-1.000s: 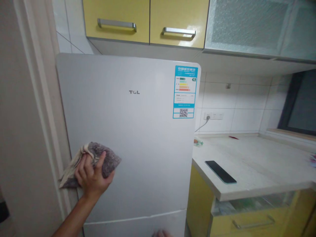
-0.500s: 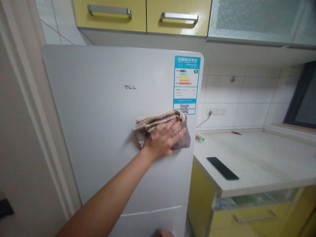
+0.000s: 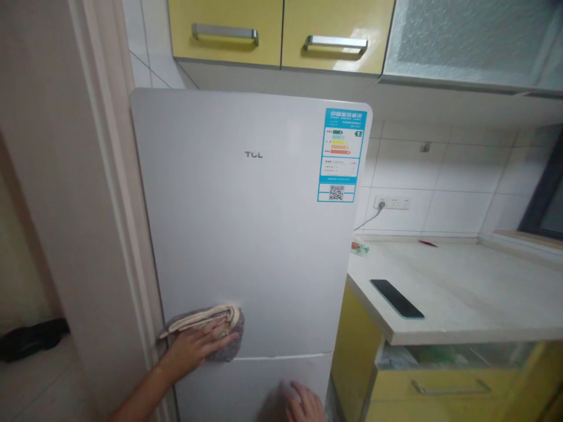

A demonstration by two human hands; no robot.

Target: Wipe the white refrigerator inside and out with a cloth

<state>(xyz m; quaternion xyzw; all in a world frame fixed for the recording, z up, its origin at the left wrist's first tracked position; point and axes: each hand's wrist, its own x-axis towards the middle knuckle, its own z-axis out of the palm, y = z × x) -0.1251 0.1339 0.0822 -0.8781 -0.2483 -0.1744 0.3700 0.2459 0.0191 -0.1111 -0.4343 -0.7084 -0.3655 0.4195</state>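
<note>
My left hand (image 3: 193, 350) presses a folded grey-brown cloth (image 3: 231, 343) with a beige edge flat against the upper door of a pale grey refrigerator (image 3: 246, 246). The cloth lies at the door's lower left, just by the seam with the lower door. Low in the picture, my right hand (image 3: 305, 403) is at the lower door, partly cut off by the bottom edge. Its visible fingers are slightly bent and apart, and I see nothing in them. A blue and white energy label (image 3: 343, 155) is stuck at the upper right of the door.
A door frame (image 3: 118, 234) stands close on the left. Yellow cabinets (image 3: 226, 50) hang above. To the right, a white counter (image 3: 457, 287) holds a dark phone (image 3: 397, 299), a small plastic bag (image 3: 360, 248) and a red item (image 3: 427, 243). A plug sits in the wall socket (image 3: 393, 203).
My left hand has moved the cloth from below the label down and left to the door's lower left. More of my right hand shows. The view has shifted slightly.
</note>
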